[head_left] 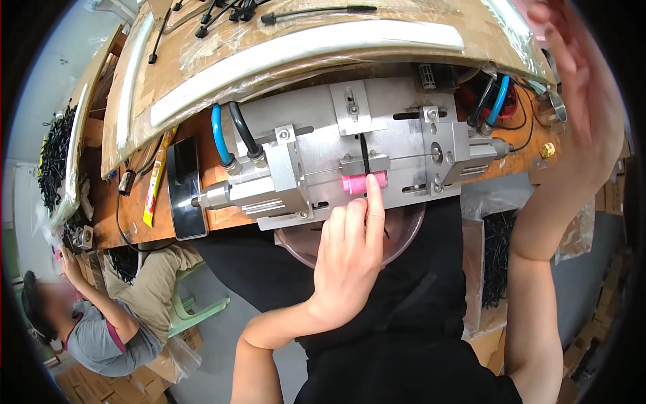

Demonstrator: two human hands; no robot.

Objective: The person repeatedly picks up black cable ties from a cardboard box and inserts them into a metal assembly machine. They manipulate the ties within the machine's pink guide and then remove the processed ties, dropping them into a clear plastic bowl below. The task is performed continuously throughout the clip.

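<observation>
A silver metal fixture (316, 145) sits at the bench's front edge, with a cylinder block on each side. At its centre a slim black rod (365, 151) runs down to a pink block (354, 184). My left hand (350, 252) reaches up from below. Its index finger is stretched out, the tip touching the pink block at the rod's lower end, and the other fingers are bent; the thumb is hidden. My right hand (582, 81) is raised at the far upper right, fingers extended, beside the cardboard-covered shelf (323, 64). No object shows in it.
Black rods with knobbed ends (222, 17) lie on the shelf. Left of the fixture are a phone (186, 182) and a yellow packet (156, 182). A round bowl (404, 236) sits below it. Black parts (499, 256) fill a box at right. Another person (111, 337) sits at lower left.
</observation>
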